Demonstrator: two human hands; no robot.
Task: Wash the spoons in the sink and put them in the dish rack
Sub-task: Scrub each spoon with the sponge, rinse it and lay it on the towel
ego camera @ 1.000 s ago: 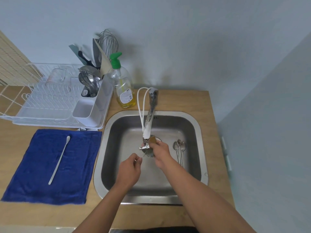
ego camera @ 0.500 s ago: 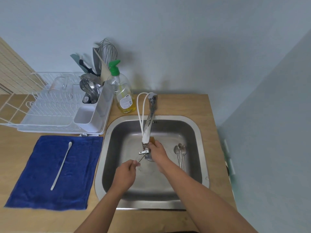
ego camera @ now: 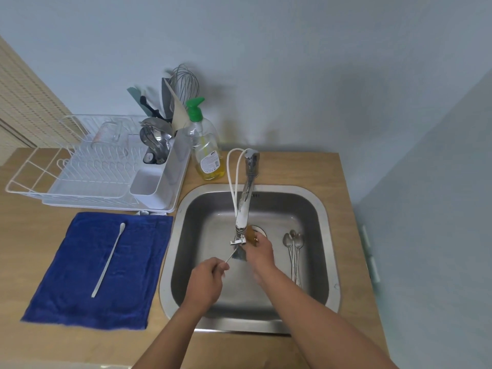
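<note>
I am holding one spoon [ego camera: 234,255] by the end of its handle in my left hand [ego camera: 206,282], fingers pinched closed around it, with the bowl pointing up toward the faucet [ego camera: 246,206]. My right hand [ego camera: 259,253] is curled around a yellowish sponge [ego camera: 250,234] and is pressing it against the spoon's bowl just under the spout. I cannot tell whether water is running.

Three more spoons [ego camera: 292,251] are lying side by side on the floor of the sink [ego camera: 326,217], just to the right of my right hand, not yet washed as far as I can judge. The dish rack [ego camera: 87,169] is sitting on the table to the left, well apart from the sink, its cutlery cup [ego camera: 154,179] already crowded at the back.

My grip on the thin handle is a light pinch, so I am risking the wet, soapy spoon twisting out and clattering onto the others. The faucet's small lever is right beside my knuckles, and scrubbing too hard could knock it. Carrying the spoon across, I could drip on the blue towel [ego camera: 80,275] and the white stirrer [ego camera: 109,259] lying on it.
</note>
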